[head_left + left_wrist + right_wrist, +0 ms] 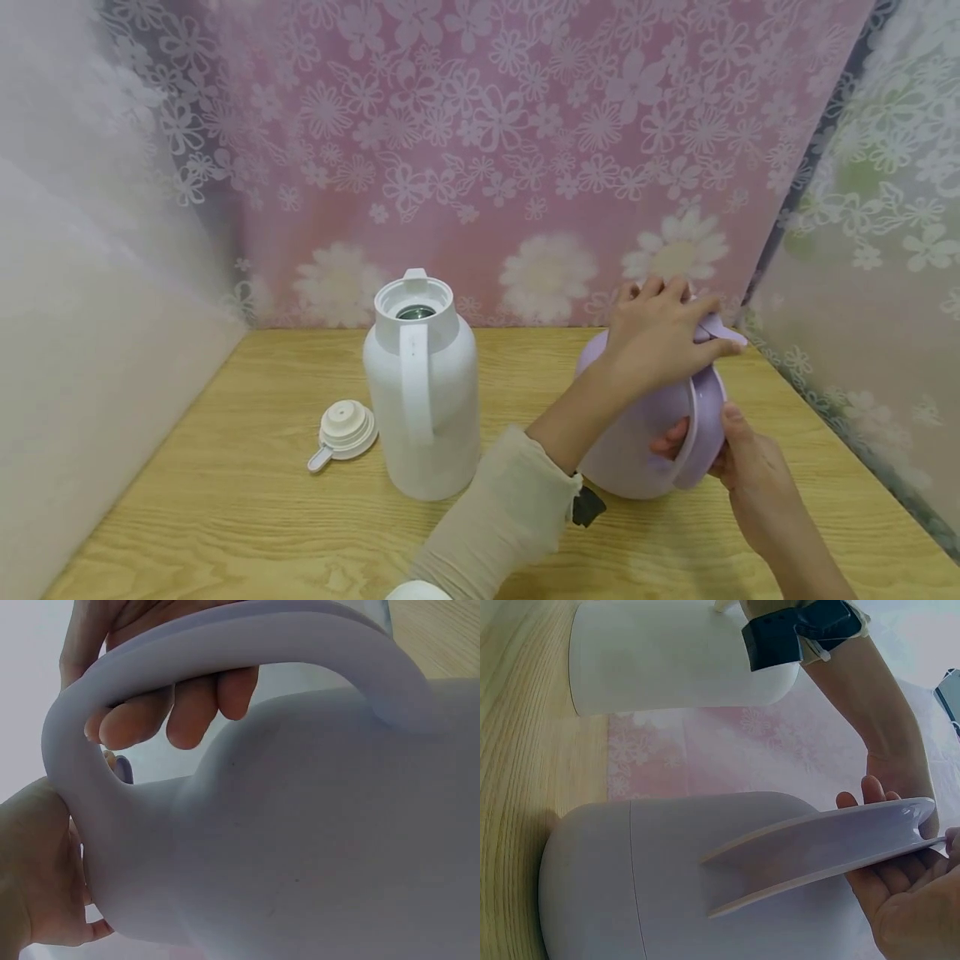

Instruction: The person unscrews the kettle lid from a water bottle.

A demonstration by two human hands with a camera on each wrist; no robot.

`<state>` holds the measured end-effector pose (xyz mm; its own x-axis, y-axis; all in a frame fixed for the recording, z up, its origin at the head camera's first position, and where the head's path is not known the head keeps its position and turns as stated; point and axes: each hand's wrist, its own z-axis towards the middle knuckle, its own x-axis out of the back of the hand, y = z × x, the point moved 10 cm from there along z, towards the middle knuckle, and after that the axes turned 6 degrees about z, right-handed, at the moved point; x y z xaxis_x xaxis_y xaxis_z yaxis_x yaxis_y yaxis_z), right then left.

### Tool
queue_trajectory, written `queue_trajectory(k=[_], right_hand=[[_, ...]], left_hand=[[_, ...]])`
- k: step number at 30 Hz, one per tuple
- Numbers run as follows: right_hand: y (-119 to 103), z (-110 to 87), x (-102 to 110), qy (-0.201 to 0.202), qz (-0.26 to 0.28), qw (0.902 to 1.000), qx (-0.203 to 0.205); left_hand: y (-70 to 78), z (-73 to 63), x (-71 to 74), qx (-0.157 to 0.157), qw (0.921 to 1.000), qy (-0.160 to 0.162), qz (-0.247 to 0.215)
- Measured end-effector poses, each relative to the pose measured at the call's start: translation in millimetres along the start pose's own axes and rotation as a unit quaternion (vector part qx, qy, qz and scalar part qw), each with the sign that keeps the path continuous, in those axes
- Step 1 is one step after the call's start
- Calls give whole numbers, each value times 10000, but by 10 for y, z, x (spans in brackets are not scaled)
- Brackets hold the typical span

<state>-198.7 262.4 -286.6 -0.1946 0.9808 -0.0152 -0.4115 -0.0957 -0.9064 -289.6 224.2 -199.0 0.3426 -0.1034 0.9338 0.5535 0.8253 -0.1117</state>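
A lavender vacuum jug [622, 454] stands at the right, its handle [705, 425] turned toward the near right. My left hand [660, 333] reaches across from the left and grips the lavender lid [722, 327] from above, fingers bent over the far side and thumb by the lid's tab. Most of the lid is hidden under that palm. My right hand [757, 475] holds the handle, with fingers [191, 716] passing through its loop and thumb on the outer side. In the right wrist view the jug's base [577, 877] is right at the tabletop.
Left of the lavender jug stands a white jug [446, 408] with its mouth uncovered. An off-white stopper lid [348, 427] lies beside it on the wooden table [247, 517]. Flowered curtains [480, 167] enclose the back and sides. A black strap piece [587, 506] shows at my left wrist.
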Motion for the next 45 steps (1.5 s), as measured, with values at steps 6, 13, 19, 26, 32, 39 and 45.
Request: queue_trajectory(k=[6, 13, 19, 26, 32, 39, 45], right_hand=[[16, -7, 22, 139, -59, 9999, -13], [25, -4, 21, 95, 217, 9997, -57], [1, 18, -17, -75, 407, 9991, 22], [-8, 19, -34, -116, 297, 9995, 31], [-15, 9, -27, -123, 298, 9995, 31], [-14, 2, -24, -84, 235, 9997, 66], [-39, 20, -38, -167, 352, 9992, 128]], left_hand=[[-13, 37, 30, 179, 9998, 113, 2], [-14, 67, 43, 299, 9995, 120, 78], [-39, 57, 1, 17, 9999, 159, -19], [-208, -4, -88, -1207, 9699, 177, -2106], [-265, -36, -124, -1747, 9403, 353, -2898], [-291, -33, -147, -1483, 9493, 391, -2743], [-310, -24, -164, -994, 9625, 166, -2520]])
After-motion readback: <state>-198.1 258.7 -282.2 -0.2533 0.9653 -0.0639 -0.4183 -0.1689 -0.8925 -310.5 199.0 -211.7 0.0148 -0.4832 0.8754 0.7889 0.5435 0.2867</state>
